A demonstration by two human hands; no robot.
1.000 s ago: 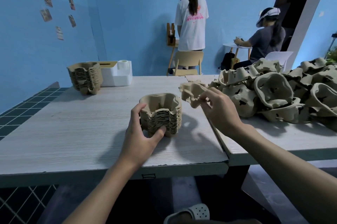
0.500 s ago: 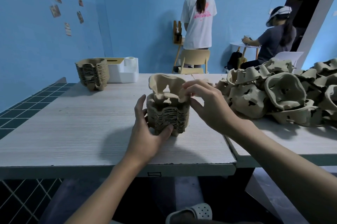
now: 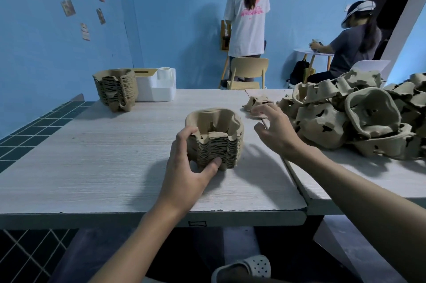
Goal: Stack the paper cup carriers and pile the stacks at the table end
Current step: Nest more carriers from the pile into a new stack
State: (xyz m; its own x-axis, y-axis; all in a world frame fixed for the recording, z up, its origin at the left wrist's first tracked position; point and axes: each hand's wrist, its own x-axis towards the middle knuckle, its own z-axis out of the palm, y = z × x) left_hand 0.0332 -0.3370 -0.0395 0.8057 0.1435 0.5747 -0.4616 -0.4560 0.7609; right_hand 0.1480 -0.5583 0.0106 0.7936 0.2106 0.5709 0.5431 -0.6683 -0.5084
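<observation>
A stack of brown paper cup carriers [image 3: 221, 139] stands in the middle of the white table [image 3: 103, 167]. My left hand [image 3: 189, 167] grips its left and front side, thumb against the lower layers. My right hand [image 3: 274, 128] hovers just right of the stack with fingers spread, holding nothing. A single loose carrier [image 3: 257, 101] lies behind that hand. A big heap of loose carriers [image 3: 355, 116] covers the adjoining table on the right. A taller finished stack [image 3: 116, 89] stands at the far left end of the table.
A white box [image 3: 159, 85] with a roll on it sits beside the far stack. A wooden chair [image 3: 247, 73] stands beyond the table. Two people are at the back wall, one standing [image 3: 247, 15], one seated [image 3: 352, 45]. A sandalled foot [image 3: 242, 269] shows below.
My right hand set the carrier it held onto the stack, let go and drew back to the right. My left hand stayed on the stack.
</observation>
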